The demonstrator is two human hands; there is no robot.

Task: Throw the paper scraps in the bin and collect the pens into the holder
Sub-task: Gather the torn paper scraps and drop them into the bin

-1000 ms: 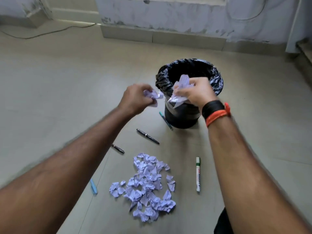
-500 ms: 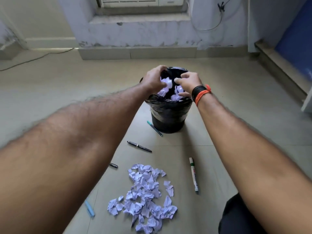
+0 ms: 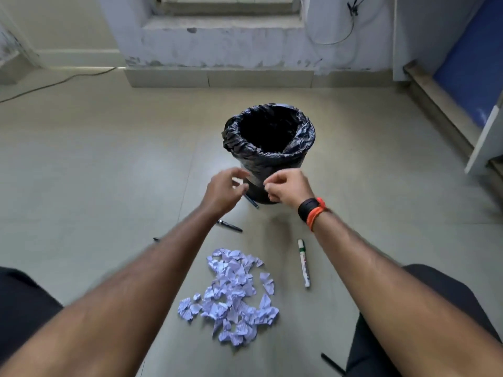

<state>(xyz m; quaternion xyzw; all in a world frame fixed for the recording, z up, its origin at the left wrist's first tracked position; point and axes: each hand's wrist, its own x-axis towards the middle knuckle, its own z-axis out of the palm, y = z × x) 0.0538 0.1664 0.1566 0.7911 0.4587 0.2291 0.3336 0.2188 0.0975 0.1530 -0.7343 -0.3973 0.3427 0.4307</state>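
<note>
A bin (image 3: 304, 148) lined with a black bag stands on the floor ahead; its inside looks dark. My left hand (image 3: 223, 193) and my right hand (image 3: 290, 189) hover in front of it, below the rim, both holding nothing. The left fingers are loosely apart, the right fingers curled in. A pile of lilac paper scraps (image 3: 234, 292) lies between my forearms. Pens lie around: a teal pen (image 3: 252, 202) at the bin's base, a black pen (image 3: 230, 226), a white-green marker (image 3: 304, 263), another black pen (image 3: 332, 363) near my right knee. No holder is in view.
A pen tip (image 3: 156, 239) shows beside my left forearm. A wall ledge (image 3: 220, 77) runs behind the bin, a cable (image 3: 54, 84) trails on the floor at the back left, and a blue door (image 3: 473, 63) stands at the right. My knees frame the bottom corners.
Both hands carried scraps to the bin, let them go inside it, and have pulled back toward me, empty. The camera has tilted down slightly.
</note>
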